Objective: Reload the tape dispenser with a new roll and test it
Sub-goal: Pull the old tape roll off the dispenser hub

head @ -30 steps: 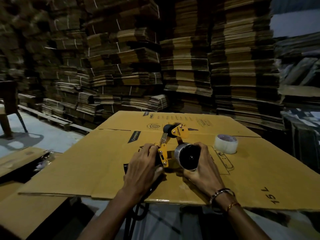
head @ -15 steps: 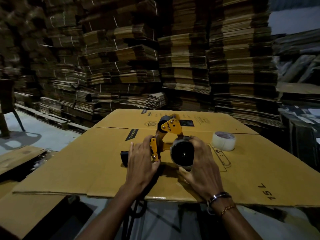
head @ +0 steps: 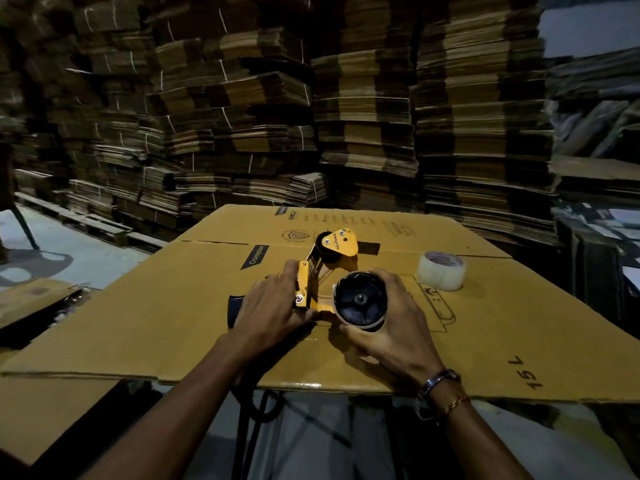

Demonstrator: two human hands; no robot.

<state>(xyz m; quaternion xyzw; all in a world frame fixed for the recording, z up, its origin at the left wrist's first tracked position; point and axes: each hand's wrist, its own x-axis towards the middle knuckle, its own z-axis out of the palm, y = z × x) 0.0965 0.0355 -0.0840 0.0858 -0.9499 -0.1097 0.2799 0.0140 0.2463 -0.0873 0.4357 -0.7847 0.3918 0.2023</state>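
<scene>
A yellow tape dispenser (head: 337,245) with a dark handle (head: 234,308) lies on its side on a flattened cardboard box (head: 173,306). My left hand (head: 273,306) rests over its handle end, fingers against the yellow frame. My right hand (head: 388,327) curls round the roll (head: 360,301) sitting on the dispenser's black hub, thumb below and fingers over the top. A clear tape roll (head: 440,270) stands loose on the cardboard to the right, apart from both hands.
The cardboard sheet overhangs its support toward me; black legs or cables (head: 258,407) show beneath its front edge. Tall stacks of flattened cartons (head: 363,116) wall the back. More cardboard (head: 41,299) lies low at the left, over a pale floor (head: 69,251).
The dispenser, tilted up off the cardboard half a second ago, lies lower and flatter now. Both hands stay on it, the right one still round the roll.
</scene>
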